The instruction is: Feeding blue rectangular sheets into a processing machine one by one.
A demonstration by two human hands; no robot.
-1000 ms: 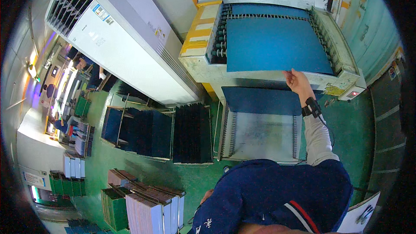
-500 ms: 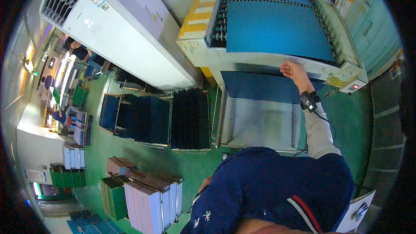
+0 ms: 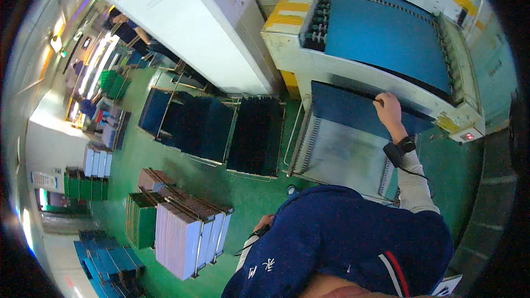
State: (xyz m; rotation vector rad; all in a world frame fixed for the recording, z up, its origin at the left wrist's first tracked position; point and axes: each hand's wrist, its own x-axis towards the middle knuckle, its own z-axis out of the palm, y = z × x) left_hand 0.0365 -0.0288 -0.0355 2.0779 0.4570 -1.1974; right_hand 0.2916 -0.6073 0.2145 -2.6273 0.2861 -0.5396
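My right hand [image 3: 390,112] is closed, its fingers curled at the upper edge of a dark blue panel [image 3: 343,104]. This panel leans at the far end of a pale slotted rack [image 3: 345,154], just below the front of a roller machine [image 3: 375,66]. Another blue panel [image 3: 386,36] lies flat on the machine's rollers. A dark strap and a cable are on my right wrist. My left hand [image 3: 264,222] hangs low beside my body, partly covered by my shirt; its fingers do not show clearly.
Racks packed with dark panels [image 3: 255,138] stand left of the pale rack. Nearer are a green stack [image 3: 141,221] and a white stack [image 3: 176,240] of boards. A tall white cabinet unit [image 3: 193,22] stands beside the machine. People work in the far left background.
My right hand has come down slightly to the dark panel's upper edge. The view has turned, so the machine and racks appear shifted. My left hand stays low at my side.
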